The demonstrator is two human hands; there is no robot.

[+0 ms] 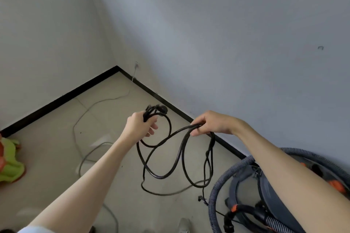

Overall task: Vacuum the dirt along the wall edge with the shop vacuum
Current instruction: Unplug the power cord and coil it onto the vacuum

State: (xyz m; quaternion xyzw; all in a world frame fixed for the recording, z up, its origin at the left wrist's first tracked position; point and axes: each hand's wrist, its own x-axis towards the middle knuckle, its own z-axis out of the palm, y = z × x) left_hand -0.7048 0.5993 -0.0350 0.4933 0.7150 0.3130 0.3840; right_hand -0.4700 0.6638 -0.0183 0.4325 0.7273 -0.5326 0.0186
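Note:
Between my hands hangs a black power cord (177,159) in several loose loops above the tiled floor. My left hand (141,124) grips a bunched end of the cord, with the plug sticking out above the fist. My right hand (212,122) pinches several strands of the same cord near the wall. The grey shop vacuum (251,191) stands at the lower right, partly hidden by my right forearm. Its ribbed grey hose (223,179) curls around it. A black skirting board (161,98) runs along the wall edge.
A thin grey cable (83,115) snakes across the beige floor from a wall outlet (136,66) near the corner. A green and orange plastic object (10,161) lies at the left edge. Orange clips (336,185) show on the vacuum.

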